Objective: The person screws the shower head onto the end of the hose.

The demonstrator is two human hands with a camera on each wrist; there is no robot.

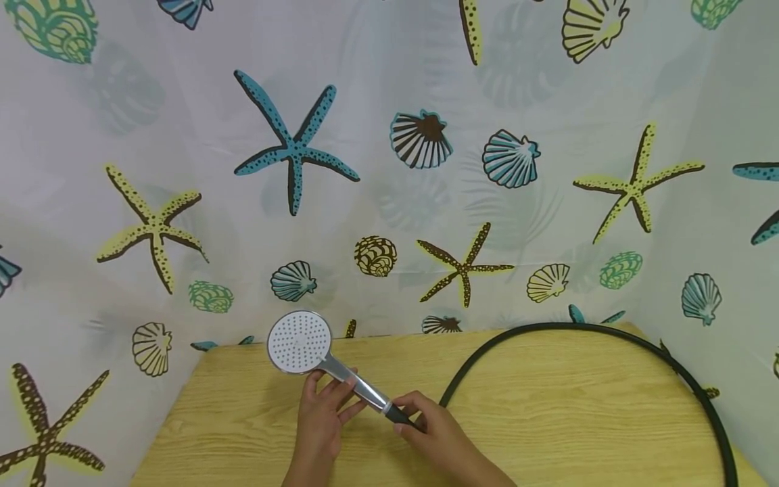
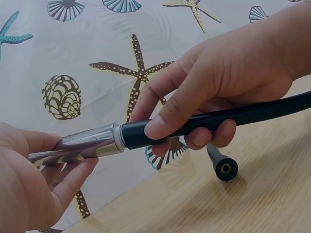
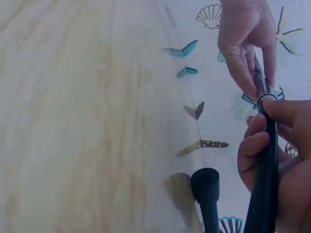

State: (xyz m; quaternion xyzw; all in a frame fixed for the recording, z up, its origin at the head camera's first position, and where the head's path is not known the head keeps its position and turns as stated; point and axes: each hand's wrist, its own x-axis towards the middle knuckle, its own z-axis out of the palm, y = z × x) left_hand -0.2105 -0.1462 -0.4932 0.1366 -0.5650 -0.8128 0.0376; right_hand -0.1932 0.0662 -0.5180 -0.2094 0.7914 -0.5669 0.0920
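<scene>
A hand shower (image 1: 300, 343) with a round white spray face and chrome handle (image 1: 365, 391) tilts up to the left over the table. Around that handle curl the fingers of my left hand (image 1: 321, 416). My right hand (image 1: 439, 427) grips the black end of a hose (image 2: 204, 124), thumb on top and fingers beneath. Handle and hose end meet in line, with a narrow pale ring (image 2: 118, 138) showing between them. Behind my right hand, a second black hose end (image 2: 225, 167) with a brass-coloured hole stands close over the tabletop; my hand hides it in the head view.
A wood-grain table (image 1: 548, 399) lies under both hands. Across its right side the black hose (image 1: 566, 326) arcs to the near right edge. A white curtain (image 1: 377, 81) printed with starfish and shells hangs along the back and both sides.
</scene>
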